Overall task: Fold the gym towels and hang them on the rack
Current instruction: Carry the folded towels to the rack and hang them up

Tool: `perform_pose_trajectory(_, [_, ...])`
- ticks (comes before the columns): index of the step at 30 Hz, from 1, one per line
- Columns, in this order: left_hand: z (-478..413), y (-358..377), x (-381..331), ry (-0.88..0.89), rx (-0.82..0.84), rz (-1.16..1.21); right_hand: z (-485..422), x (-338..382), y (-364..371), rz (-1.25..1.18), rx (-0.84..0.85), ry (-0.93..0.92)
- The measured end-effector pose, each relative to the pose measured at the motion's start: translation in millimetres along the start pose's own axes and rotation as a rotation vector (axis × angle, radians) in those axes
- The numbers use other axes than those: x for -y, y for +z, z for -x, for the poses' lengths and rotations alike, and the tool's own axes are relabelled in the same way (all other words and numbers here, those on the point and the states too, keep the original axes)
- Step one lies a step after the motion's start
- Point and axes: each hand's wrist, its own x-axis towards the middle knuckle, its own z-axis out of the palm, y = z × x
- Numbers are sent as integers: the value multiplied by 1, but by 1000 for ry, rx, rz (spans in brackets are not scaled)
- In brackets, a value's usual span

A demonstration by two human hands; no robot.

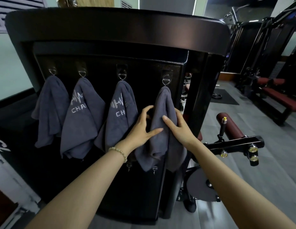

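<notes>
Towels (pixel 81 116) on the rack panel (pixel 144 71): grey cloth, soft terry nap, totally matt. 4th towel (pixel 162 129), at the panel's right end, has a finer ribbed weave near the top. Logos (pixel 77 103) on the 2 middle ones look stitched, white thread w/ a slight sheen. The panel is black w/ a fine speckly texture, low gloss. Hook rings (pixel 166 80) along its upper part: bare shiny metal. Pad (pixel 127 22) above the panel: dark vinyl/leather look, smooth, soft sheen. Right of the panel: maroon roller (pixel 231 128), smooth vinyl-ish; black bar (pixel 235 142), glossy paint; yellow knob (pixel 224 119), plastic-looking. Floor (pixel 268 171): grey, matt.
</notes>
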Motion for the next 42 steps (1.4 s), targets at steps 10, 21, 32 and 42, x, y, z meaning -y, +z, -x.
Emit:
perform_pose_trajectory(10, [28,4,2,155,-213,-389,10,-19,-11,245,-123,26])
perform_pose_trajectory(21, [106,150,-9,404,359,-744,242,-94,-128,1073,-166,501])
perform_pose_trajectory(32, [268,397,-128,605,887,-733,623,-91,-192,1143,-438,1090])
perform_pose_trajectory(42, [520,564,-288,999,1191,-557,954,-34,-151,970,-770,1503])
